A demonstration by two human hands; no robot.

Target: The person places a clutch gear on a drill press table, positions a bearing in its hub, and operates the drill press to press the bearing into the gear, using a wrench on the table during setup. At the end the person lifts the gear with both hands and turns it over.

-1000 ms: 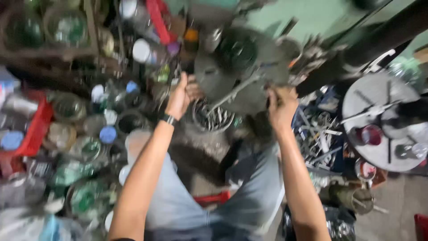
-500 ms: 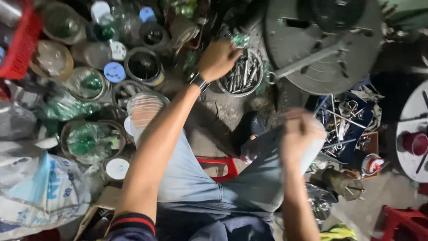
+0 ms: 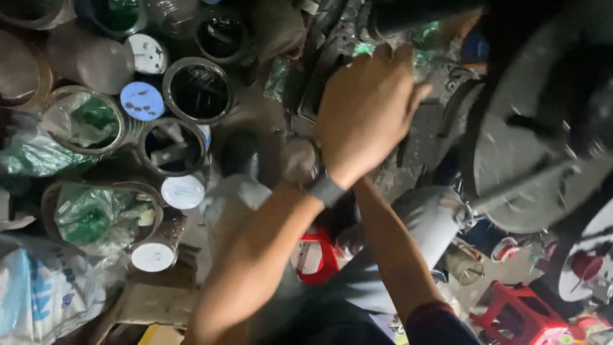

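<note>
In the head view we look straight down over our own knees at a crowded workshop floor. Our left hand (image 3: 367,112) is in the upper middle of the frame, back of the hand toward the camera, a dark wristband (image 3: 327,190) on the wrist. Its fingers (image 3: 389,61) lie close together and curl downward over something dark beneath the palm; we cannot tell what they grip, since the hand itself covers it and the spot is dim. Our right forearm (image 3: 396,255) runs up from the lower edge and passes under the left wrist, so the right hand is hidden and we cannot tell how its fingers are set.

Just right of the left hand sits a large grey metal disc (image 3: 511,153) with a thin rod across its face, blurred. To the left of the hand, well apart from it, open round tins (image 3: 198,89) crowd together, some holding green plastic bags (image 3: 89,214), with white lids (image 3: 182,191) and a blue lid (image 3: 142,101) among them. Under our forearms a red stool (image 3: 319,255) shows between grey trouser legs (image 3: 428,220). A second red stool (image 3: 520,313) stands at the lower right.
</note>
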